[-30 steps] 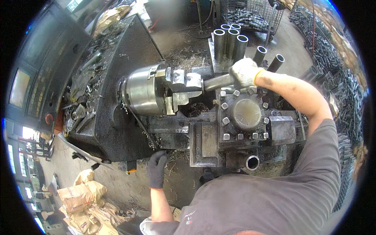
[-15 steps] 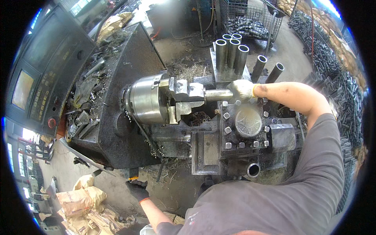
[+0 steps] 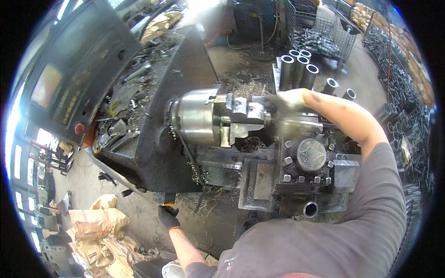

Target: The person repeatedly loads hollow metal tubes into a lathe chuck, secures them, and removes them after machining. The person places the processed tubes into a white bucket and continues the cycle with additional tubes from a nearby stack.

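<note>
My right hand (image 3: 291, 99), in a whitish glove, is blurred just right of the chuck's jaws (image 3: 248, 112). Its fingers are smeared, so I cannot see what they hold. Close below it, a shiny metal tube (image 3: 301, 124) lies level, also blurred, above the tool post (image 3: 309, 155). The round steel chuck (image 3: 197, 116) sits on the left of the lathe. In a dark glove, my left hand (image 3: 168, 216) is low on the left, against a black part with an orange edge (image 3: 168, 204); its fingers are mostly hidden.
Several upright steel tubes (image 3: 299, 74) stand behind the tool post. A short tube (image 3: 310, 209) is at the lathe's near side. Metal chips and scraps cover the machine ledge (image 3: 125, 102). Brown paper sacks (image 3: 99, 224) lie lower left; a wire basket (image 3: 320, 34) of parts stands behind.
The view has shifted, moving the scene rightward. My right hand no longer wraps the tube level with the jaws; it is blurred nearer the chuck. The left hand stays by the orange edge.
</note>
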`<state>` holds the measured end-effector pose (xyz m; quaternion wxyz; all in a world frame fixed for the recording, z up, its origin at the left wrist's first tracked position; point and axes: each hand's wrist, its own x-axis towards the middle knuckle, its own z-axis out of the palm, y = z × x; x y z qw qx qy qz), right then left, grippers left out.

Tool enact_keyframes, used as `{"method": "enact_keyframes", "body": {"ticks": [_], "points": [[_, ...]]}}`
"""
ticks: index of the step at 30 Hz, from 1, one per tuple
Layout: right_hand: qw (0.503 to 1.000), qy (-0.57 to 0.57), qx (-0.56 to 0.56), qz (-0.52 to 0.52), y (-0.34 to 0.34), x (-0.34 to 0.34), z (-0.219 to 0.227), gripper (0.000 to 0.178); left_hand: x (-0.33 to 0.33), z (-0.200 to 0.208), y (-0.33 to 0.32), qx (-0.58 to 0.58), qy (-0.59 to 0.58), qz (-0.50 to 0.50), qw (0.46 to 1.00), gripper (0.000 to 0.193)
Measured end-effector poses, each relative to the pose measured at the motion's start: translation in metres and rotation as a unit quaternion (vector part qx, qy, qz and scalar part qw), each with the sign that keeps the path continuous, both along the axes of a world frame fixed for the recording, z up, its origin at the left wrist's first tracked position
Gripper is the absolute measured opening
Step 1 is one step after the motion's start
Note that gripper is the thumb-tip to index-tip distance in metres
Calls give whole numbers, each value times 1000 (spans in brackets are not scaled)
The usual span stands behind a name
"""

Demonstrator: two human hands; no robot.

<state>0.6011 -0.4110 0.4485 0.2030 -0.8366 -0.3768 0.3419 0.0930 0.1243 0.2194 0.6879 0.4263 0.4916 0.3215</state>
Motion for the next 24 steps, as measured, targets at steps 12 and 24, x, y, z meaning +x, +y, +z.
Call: {"method": "enact_keyframes", "body": {"ticks": [12, 24], "points": [[875, -325, 37, -355, -182, -111, 23, 42, 123, 321, -47, 818, 157, 16, 553, 40], [745, -367, 492, -260, -137, -336, 154, 17, 218, 402, -61, 779, 254, -81, 568, 66]]}}
